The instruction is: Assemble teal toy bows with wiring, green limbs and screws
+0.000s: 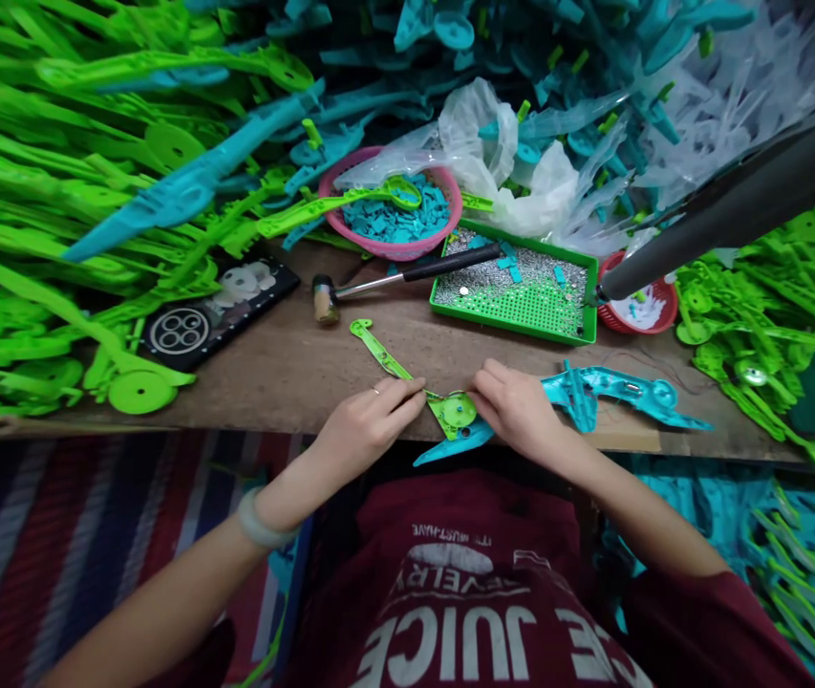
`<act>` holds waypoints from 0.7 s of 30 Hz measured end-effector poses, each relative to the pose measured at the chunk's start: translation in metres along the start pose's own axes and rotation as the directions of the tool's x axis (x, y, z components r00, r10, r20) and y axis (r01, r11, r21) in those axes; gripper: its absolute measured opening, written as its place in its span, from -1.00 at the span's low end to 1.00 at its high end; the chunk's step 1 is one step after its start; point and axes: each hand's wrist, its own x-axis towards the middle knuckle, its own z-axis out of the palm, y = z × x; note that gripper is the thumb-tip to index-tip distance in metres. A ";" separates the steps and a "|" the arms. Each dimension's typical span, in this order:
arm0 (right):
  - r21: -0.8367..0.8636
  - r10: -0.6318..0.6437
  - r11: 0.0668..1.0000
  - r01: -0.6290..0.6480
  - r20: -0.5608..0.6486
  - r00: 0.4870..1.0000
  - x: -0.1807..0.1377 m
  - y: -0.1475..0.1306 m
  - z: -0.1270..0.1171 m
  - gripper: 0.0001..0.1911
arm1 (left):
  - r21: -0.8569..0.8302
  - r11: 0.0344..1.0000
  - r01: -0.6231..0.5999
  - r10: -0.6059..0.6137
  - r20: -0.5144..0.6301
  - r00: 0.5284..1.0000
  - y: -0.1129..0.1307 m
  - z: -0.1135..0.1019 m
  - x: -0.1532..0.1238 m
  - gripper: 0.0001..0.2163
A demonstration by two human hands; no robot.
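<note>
On the wooden bench's front edge, a bright green plastic part point(459, 411) with a long narrow arm and a round disc lies over a blue plastic part point(593, 387). My left hand point(371, 425) pinches the green part near the middle of its arm, fingers closed. My right hand point(518, 403) has its fingers bent and pressed together at the disc end, above the blue part. Its fingertips are partly hidden, so whether it also grips the blue part cannot be made out. The blue part's pointed end sticks out over the bench edge.
A hammer point(407, 277) rests against a green tray point(514, 320) of small metal pieces. Behind stands a pink basket point(396, 250) of blue pieces; a red basket point(665, 320) holds white ones. A phone point(221, 311) lies left. A dark grey bar point(737, 205) slants in from the right.
</note>
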 end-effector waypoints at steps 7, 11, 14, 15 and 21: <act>0.180 -0.193 0.964 0.197 -0.039 0.980 -0.005 0.012 -0.001 -0.78 | 0.035 0.999 -0.011 0.011 0.015 1.000 0.002 -0.004 0.007 -0.77; 0.292 -0.234 0.927 0.235 -0.041 0.971 -0.005 0.009 -0.005 -0.78 | 0.007 0.997 0.072 -0.072 -0.011 0.997 0.007 -0.003 0.010 -0.83; 0.227 -0.280 0.933 0.278 -0.023 0.960 -0.004 0.007 -0.006 -0.79 | 0.056 0.997 0.061 -0.061 -0.008 0.998 0.009 -0.003 0.011 -0.82; 0.202 -0.263 0.944 0.260 -0.015 0.965 -0.003 0.008 -0.007 -0.79 | 0.076 0.996 0.043 -0.042 -0.010 0.999 0.010 -0.004 0.011 -0.82; 0.118 -0.006 0.993 -0.001 0.062 0.998 0.004 0.004 -0.009 -0.85 | 0.222 0.972 -0.077 0.068 0.051 0.996 0.018 -0.009 0.012 -0.77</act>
